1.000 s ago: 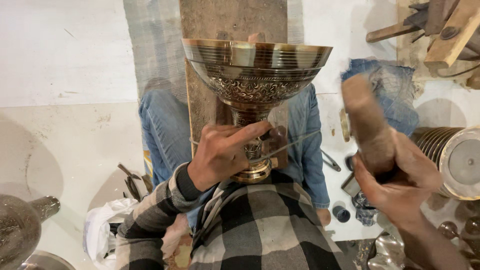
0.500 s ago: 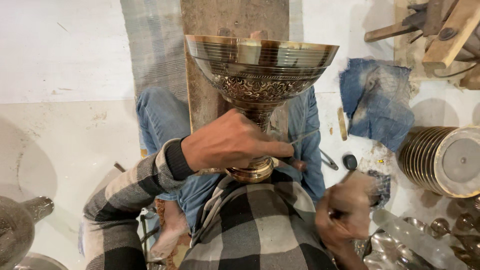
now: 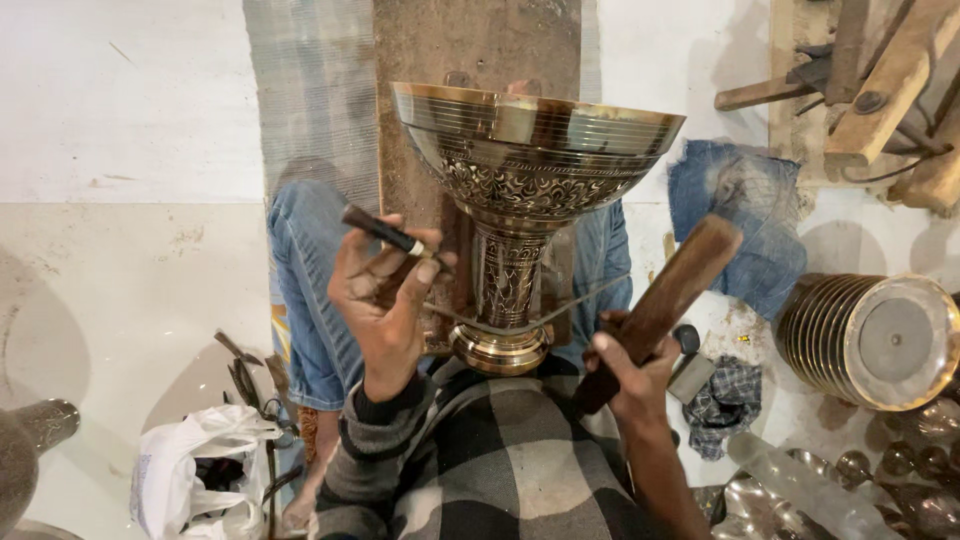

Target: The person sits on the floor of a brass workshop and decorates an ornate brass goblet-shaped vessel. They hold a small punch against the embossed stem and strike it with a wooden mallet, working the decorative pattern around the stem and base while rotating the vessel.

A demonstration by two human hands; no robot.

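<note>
A large engraved brass goblet (image 3: 525,170) stands upright on its round foot between my knees, in front of a wooden plank (image 3: 480,45). My left hand (image 3: 385,300) holds a thin dark chisel (image 3: 385,230) slanted toward the goblet's stem, its tip near the patterned column. My right hand (image 3: 625,365) grips a thick brown wooden mallet (image 3: 665,300), raised to the right of the stem and apart from it. A thin wire crosses just above the foot.
A blue denim cloth (image 3: 740,215) lies at the right. A ribbed brass vessel (image 3: 870,335) lies on its side further right, with small metal pieces below it. Wooden tools (image 3: 870,80) sit at the top right. A white plastic bag (image 3: 190,470) and pliers (image 3: 245,375) lie at the left.
My left hand left the goblet's stem and now holds the chisel up against it. My right hand came back up from low right with the wooden mallet.
</note>
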